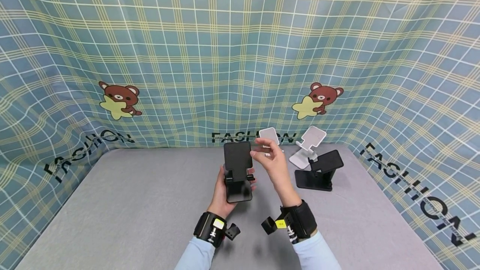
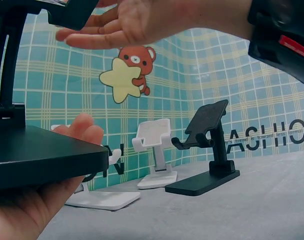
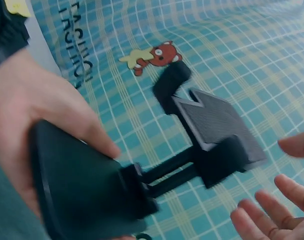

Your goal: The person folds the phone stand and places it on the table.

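My left hand (image 1: pixel 220 195) grips a black phone stand (image 1: pixel 238 155) by its base, holding it above the grey table. In the right wrist view the stand's base (image 3: pixel 82 185) lies in the left palm, and two thin posts join it to the tilted cradle plate (image 3: pixel 219 122) with its two hooks. Beside the plate's right side hovers my right hand (image 1: pixel 275 166), its fingers spread and relaxed. A small gap shows between those fingers (image 3: pixel 264 212) and the plate in the right wrist view.
At the back right of the grey table (image 1: pixel 150 203) stand a second black phone stand (image 1: pixel 313 180) and a white phone stand (image 1: pixel 314 137). Another white phone stand (image 1: pixel 269 134) is partly hidden behind the right hand. A plaid curtain (image 1: pixel 240 53) encloses the table's back and sides.
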The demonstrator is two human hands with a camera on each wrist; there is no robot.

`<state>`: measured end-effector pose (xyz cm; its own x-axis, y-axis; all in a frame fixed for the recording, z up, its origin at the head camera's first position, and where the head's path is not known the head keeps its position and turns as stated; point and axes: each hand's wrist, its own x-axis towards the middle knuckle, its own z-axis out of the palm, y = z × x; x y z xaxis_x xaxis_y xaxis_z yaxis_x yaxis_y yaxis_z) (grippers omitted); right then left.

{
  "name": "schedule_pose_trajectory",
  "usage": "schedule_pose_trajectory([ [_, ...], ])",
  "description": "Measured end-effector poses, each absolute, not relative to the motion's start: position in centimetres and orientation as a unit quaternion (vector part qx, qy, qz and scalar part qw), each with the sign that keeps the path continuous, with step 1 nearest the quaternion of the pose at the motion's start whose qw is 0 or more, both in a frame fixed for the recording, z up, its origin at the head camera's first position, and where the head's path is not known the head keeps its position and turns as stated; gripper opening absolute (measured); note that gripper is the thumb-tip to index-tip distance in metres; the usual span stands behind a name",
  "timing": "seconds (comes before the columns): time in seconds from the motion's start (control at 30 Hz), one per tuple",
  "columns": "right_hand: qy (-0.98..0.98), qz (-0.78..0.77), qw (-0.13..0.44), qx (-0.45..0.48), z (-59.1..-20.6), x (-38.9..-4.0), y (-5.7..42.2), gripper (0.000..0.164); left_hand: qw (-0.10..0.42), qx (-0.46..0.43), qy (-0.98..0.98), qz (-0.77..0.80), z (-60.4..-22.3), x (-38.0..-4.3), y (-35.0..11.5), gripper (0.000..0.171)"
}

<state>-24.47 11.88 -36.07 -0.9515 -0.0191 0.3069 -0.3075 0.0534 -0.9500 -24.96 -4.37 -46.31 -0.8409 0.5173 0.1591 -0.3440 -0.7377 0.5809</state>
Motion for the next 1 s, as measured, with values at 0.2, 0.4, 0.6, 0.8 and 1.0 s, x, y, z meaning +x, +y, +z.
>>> schedule_pose_trajectory([
  [0.2,-0.756,0.628,0.063,0.176,-35.0,-25.1,12.5,0.077,0.235,0.158,0.276,0.918,-46.5,-25.0,-4.2,0.067],
  [0.4,-0.770,0.602,0.009,0.210,-34.4,-25.3,12.0,0.121,0.242,0.130,0.274,0.922,-46.3,-24.9,-4.1,0.072],
  [0.6,-0.769,0.602,-0.028,0.214,-34.7,-25.5,11.5,0.135,0.245,0.112,0.270,0.924,-46.1,-24.7,-3.9,0.068],
  [0.8,-0.737,0.624,-0.072,0.249,-37.2,-27.6,11.6,0.111,0.252,0.121,0.280,0.919,-46.1,-24.7,-3.9,0.070],
  [1.0,-0.755,0.592,-0.083,0.269,-37.9,-27.7,11.4,0.077,0.240,0.105,0.298,0.918,-46.1,-24.7,-3.9,0.075],
])
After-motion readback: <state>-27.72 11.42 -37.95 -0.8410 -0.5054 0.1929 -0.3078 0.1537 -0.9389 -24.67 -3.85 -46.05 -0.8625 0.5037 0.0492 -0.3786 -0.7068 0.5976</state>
